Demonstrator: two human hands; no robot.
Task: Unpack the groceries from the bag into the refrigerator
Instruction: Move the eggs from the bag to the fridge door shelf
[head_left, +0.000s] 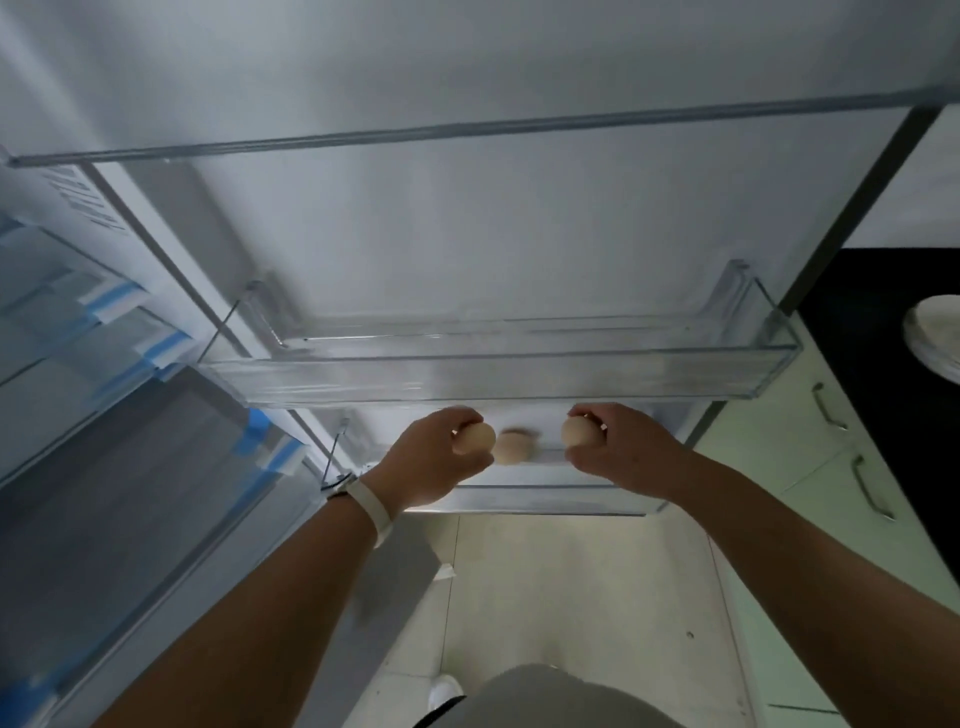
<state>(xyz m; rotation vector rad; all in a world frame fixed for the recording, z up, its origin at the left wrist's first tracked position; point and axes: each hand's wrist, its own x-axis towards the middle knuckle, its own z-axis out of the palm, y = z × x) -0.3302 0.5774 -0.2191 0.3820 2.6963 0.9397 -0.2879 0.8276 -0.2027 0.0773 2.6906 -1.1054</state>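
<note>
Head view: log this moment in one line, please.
left hand: holds egg | right hand: holds egg | third egg: in lower door bin | upper door bin: empty

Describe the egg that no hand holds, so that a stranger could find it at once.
Start at the open white refrigerator door and go down to its lower clear plastic shelf. Three pale beige eggs are there; the free egg lies in the middle, between the left hand and right hand.

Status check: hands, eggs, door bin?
Left hand holding egg; right hand holding egg. Third egg lies in lower bin. Nothing blocking.
</note>
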